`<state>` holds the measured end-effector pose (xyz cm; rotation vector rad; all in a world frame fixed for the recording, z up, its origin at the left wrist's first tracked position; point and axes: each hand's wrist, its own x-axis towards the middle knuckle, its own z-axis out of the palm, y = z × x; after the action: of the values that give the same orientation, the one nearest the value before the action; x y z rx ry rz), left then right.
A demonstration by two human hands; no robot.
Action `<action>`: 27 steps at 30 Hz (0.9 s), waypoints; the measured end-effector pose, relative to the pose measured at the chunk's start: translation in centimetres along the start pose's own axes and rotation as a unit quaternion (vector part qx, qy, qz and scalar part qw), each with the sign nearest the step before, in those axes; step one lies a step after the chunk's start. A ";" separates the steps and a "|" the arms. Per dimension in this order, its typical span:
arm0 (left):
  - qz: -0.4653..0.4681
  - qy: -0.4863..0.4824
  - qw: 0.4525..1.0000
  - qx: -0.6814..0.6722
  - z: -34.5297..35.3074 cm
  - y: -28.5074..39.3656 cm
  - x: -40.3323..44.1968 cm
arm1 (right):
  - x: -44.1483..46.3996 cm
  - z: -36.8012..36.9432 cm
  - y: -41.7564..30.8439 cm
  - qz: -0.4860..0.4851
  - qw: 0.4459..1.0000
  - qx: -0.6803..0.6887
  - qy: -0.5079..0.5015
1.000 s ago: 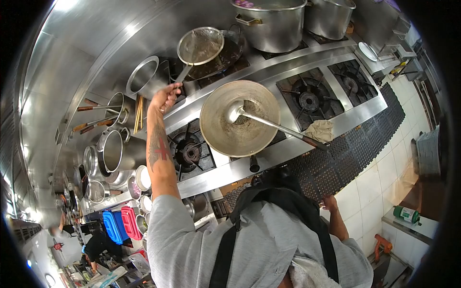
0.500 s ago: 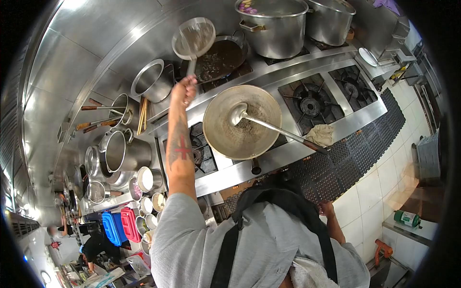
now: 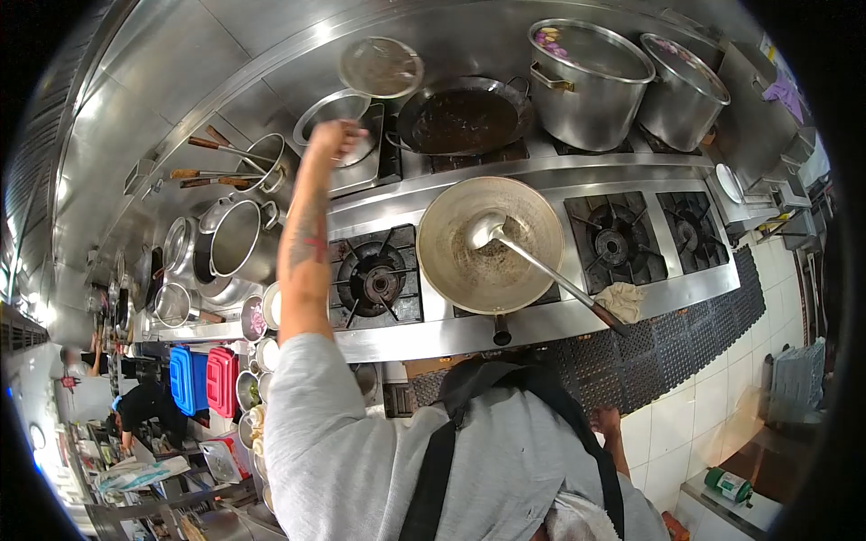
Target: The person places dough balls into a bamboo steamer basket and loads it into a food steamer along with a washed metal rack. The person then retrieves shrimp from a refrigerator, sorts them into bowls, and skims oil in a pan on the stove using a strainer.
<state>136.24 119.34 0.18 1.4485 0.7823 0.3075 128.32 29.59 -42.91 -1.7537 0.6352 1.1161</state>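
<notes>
My left hand [image 3: 337, 140] is closed on the handle of a round strainer [image 3: 382, 67]. It is above the back-left of the stove, over a steel pot [image 3: 312, 123]. Dark liquid fills a black two-handled wok [image 3: 465, 117] to the right of that pot. In front of me a large pale wok [image 3: 442, 257] sits on a burner, with a ladle [image 3: 541, 270] resting in it, its wooden-ended handle over the right rim. My right hand [image 3: 605, 420] hangs low by my side, apart from the stove; its fingers are too small and partly hidden to read.
Two tall stockpots [image 3: 591, 99] stand at the back right. A folded cloth [image 3: 620, 302] lies on the stove's front edge. Pots and ladles [image 3: 221, 180] crowd the left counter, near a blue bin [image 3: 188, 380] and a red bin [image 3: 222, 380]. Another person [image 3: 149, 417] bends far left.
My left hand has carried the strainer leftward, from over the dark wok to above the steel pot. The view has shifted too. The ladle stays in the pale wok.
</notes>
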 end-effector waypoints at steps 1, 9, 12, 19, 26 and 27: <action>0.020 0.024 0.999 0.043 -2.6 1.4 0.0 | -0.4 0.8 -0.5 -0.018 0.999 -0.047 0.012; 0.180 0.294 0.701 0.625 -6.6 0.2 -0.5 | 3.8 1.5 2.8 -0.280 0.777 -0.561 0.050; 0.144 0.261 0.684 0.666 -5.1 -6.2 0.0 | -0.4 3.4 -1.3 -0.101 0.917 -0.381 -0.052; 0.146 0.293 0.700 0.635 -7.0 -6.5 -0.3 | -2.9 4.2 -2.9 -0.059 0.990 -0.121 0.037; 0.184 0.271 0.707 0.627 -8.5 -8.9 0.5 | -2.3 3.5 -1.4 0.008 0.997 -0.069 0.023; 0.200 0.298 0.721 0.593 -8.8 -8.7 0.7 | -2.4 3.3 -1.2 0.006 0.999 -0.036 0.003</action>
<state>128.81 125.36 -7.75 2.8468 1.2856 0.6970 126.81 32.98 -40.80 -1.8179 0.6169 1.1547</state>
